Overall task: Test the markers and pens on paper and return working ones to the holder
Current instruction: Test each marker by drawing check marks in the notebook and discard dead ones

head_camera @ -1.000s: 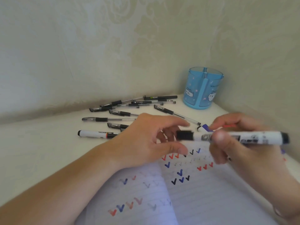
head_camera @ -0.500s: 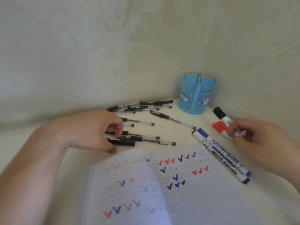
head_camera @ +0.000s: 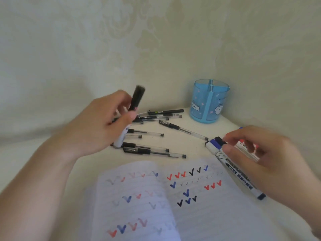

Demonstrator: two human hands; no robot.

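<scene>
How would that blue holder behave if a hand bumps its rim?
The blue holder looks like thin see-through plastic with nothing visible inside, so it is probably light and would slide or tip easily. Standing upright and taller than wide, a knock near the top likely topples it.

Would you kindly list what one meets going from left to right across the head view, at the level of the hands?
Left hand holding a black-capped marker → loose gel pens on the table → blue pen holder → right hand on the markers.
</scene>
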